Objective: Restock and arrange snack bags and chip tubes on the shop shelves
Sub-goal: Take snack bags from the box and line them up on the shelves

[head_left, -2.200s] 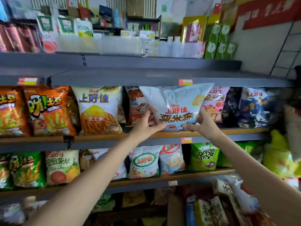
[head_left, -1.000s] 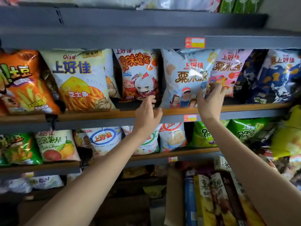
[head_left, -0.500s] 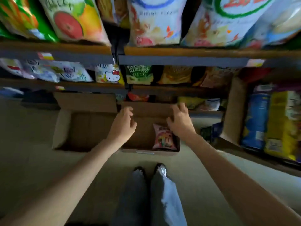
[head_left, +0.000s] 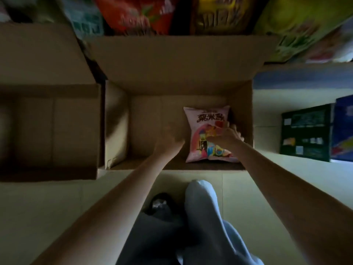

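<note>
A pink snack bag [head_left: 203,121] lies in the right half of an open cardboard box [head_left: 181,73] on the floor below the shelves. My right hand [head_left: 225,136] grips the bag at its right edge, thumb on the printed front and fingers behind. My left hand [head_left: 168,142] is inside the box just left of the bag; it is motion-blurred, its fingers look relaxed, and it holds nothing. Apart from the bag, only the box's bare bottom shows.
A second open cardboard box [head_left: 47,121] stands to the left, touching the first. Snack bags [head_left: 137,14] on the lowest shelf hang over the boxes. Dark and blue packs [head_left: 305,131] stand at the right. My legs [head_left: 200,217] are in front of the box.
I left the blue-white bag on the upper shelf and looked down. Both hands dropped into the floor box, and my right hand has taken hold of the pink bag.
</note>
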`<state>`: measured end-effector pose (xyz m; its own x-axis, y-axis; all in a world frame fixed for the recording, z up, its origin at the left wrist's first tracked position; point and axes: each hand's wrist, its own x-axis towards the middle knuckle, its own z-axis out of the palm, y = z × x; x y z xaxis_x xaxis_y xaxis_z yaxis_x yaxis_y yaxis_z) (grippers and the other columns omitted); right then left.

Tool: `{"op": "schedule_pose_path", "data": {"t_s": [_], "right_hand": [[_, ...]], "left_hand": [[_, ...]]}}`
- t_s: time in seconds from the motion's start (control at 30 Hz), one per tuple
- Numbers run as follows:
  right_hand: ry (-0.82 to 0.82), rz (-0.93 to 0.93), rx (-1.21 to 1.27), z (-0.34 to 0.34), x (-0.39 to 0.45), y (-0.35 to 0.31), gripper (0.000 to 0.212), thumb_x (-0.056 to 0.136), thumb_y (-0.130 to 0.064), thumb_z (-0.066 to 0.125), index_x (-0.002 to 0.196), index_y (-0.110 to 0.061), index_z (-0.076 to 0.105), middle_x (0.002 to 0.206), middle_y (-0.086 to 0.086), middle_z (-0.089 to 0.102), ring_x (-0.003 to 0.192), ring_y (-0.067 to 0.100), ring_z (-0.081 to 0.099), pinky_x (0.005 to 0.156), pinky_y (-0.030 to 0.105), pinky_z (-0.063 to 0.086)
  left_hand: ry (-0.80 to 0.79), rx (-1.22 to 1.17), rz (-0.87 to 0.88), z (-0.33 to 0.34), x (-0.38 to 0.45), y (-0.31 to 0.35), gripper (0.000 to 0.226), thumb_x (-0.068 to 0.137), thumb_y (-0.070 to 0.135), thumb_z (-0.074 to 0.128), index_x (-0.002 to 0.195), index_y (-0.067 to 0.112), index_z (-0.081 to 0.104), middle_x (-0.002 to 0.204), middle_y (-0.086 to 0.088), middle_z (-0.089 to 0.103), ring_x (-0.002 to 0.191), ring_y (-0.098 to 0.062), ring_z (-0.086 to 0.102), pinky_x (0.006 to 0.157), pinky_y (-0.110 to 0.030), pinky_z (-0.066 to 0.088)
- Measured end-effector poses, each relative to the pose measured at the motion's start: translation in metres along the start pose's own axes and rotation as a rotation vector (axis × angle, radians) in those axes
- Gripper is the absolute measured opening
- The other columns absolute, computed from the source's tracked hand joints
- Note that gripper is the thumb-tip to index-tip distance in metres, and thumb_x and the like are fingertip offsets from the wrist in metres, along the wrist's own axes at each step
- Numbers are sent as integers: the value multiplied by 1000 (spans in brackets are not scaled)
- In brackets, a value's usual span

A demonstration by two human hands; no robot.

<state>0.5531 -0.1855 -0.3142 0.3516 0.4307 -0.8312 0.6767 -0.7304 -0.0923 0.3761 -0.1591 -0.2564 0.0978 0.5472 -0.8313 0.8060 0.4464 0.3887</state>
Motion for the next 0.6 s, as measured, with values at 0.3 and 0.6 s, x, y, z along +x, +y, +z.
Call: {"op": "schedule_pose_path", "data": {"t_s": [0.3, 0.6], "right_hand": [[-126, 41, 577, -23, -12, -22, 136, 22, -74, 76, 138, -14, 37, 131, 9, 53, 110, 25, 58, 95, 34, 49], [-388, -318, 39, -200, -294, -101, 112, 67, -50, 77, 150, -16, 10, 152, 1, 30, 136, 23, 34, 111, 33, 31]], "left_hand": [[-214, -336, -211, -23, 3, -10, 50, 93, 49, 41, 134, 20, 45, 122, -8, 57, 115, -19, 46, 110, -34, 14], [-499, -312, -183, -169, -215, 33, 72, 78, 81, 24, 114, 29, 61, 98, -12, 72, 95, -19, 59, 114, -52, 2]]}}
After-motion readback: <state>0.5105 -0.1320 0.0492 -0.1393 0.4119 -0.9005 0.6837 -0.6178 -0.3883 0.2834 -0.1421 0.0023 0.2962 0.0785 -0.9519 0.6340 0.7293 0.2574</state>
